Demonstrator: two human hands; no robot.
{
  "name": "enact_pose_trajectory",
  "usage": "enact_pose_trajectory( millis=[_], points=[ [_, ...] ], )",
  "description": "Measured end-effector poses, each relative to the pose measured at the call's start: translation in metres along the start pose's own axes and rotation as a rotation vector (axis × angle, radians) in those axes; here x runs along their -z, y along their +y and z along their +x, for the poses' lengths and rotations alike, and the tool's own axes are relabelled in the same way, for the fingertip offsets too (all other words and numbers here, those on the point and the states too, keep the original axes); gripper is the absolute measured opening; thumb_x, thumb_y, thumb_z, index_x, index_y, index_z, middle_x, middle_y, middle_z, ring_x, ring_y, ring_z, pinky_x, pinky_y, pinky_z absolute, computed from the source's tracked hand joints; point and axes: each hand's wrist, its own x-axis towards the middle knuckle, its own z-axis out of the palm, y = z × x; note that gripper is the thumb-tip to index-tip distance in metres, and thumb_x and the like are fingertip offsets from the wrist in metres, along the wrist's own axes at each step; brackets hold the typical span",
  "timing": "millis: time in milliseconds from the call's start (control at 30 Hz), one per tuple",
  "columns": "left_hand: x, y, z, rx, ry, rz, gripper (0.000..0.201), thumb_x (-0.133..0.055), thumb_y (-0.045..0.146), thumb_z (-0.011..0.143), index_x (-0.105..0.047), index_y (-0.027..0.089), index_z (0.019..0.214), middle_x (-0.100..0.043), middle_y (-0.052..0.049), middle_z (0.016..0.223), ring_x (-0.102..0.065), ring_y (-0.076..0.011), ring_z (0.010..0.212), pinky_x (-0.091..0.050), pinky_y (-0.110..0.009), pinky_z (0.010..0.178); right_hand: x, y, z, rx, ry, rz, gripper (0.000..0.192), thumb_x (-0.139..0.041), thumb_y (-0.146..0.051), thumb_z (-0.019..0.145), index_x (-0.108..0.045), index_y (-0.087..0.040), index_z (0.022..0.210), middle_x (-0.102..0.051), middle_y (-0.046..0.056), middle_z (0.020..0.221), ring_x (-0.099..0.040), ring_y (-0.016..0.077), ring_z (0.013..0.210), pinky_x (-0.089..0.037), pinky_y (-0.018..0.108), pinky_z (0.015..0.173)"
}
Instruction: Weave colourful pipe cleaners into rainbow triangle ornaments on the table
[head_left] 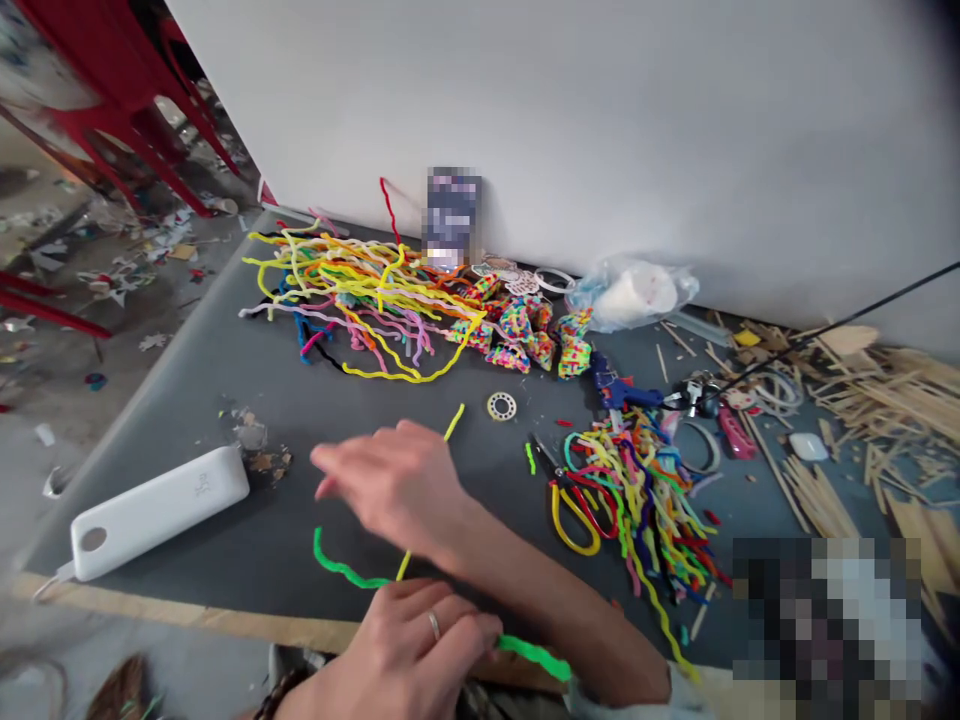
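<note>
My left hand, with a ring on one finger, is closed on a green pipe cleaner at the table's near edge. The cleaner's ends stick out on both sides of the fist. My right hand reaches across to the left above it, fingers stretched out and slightly blurred, just over the dark table. A yellow pipe cleaner lies under that hand and runs down toward my left hand. I cannot tell whether the right hand touches it.
A white power bank lies at the left. A big tangle of pipe cleaners and beaded pieces sit at the back. Scissors, a second tangle, a blue glue gun and wooden sticks fill the right.
</note>
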Motion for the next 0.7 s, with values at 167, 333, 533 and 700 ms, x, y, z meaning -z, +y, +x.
enact_pose_trajectory(
  millis=[167,333,533,700],
  points=[
    [0.010,0.007,0.005,-0.063,-0.006,-0.090,0.024,-0.041,0.013,0.109,-0.065,0.015,0.110,-0.078,-0.001,0.083,-0.073,-0.0118,0.068,-0.056,-0.023,0.070,0.019,-0.008,-0.028,-0.263,-0.008,0.219,0.022,-0.060,-0.039,0.104,-0.077,-0.024,0.099,-0.082,-0.001,0.089,-0.074,0.0152,0.080,-0.044,0.031,0.075],
    [0.007,-0.002,0.009,0.250,0.273,-0.058,0.020,-0.048,0.007,0.101,-0.061,0.020,0.095,-0.074,0.002,0.074,-0.070,-0.0090,0.061,-0.053,-0.017,0.064,0.059,0.007,-0.069,-0.371,0.056,0.853,0.055,-0.043,-0.065,0.103,-0.080,-0.026,0.114,-0.075,0.003,0.085,-0.065,0.0142,0.065,-0.049,0.028,0.061],
    [0.009,-0.019,0.021,0.389,0.181,-0.172,0.021,-0.053,0.012,0.099,-0.057,0.021,0.080,-0.059,0.007,0.059,-0.054,-0.0065,0.047,-0.041,-0.016,0.052,0.047,-0.016,-0.106,-0.442,0.371,0.801,0.008,-0.079,-0.032,0.091,-0.081,-0.031,0.099,-0.075,0.001,0.086,-0.067,0.0129,0.070,-0.052,0.024,0.061],
    [0.010,-0.039,0.024,0.507,0.018,-0.233,0.019,-0.052,0.018,0.102,-0.060,0.021,0.084,-0.067,0.005,0.068,-0.058,-0.0072,0.055,-0.042,-0.015,0.057,0.037,-0.010,-0.113,-0.666,0.474,0.792,0.005,-0.072,-0.027,0.095,-0.074,-0.028,0.099,-0.073,-0.001,0.085,-0.062,0.0098,0.061,-0.049,0.022,0.055]
  ],
)
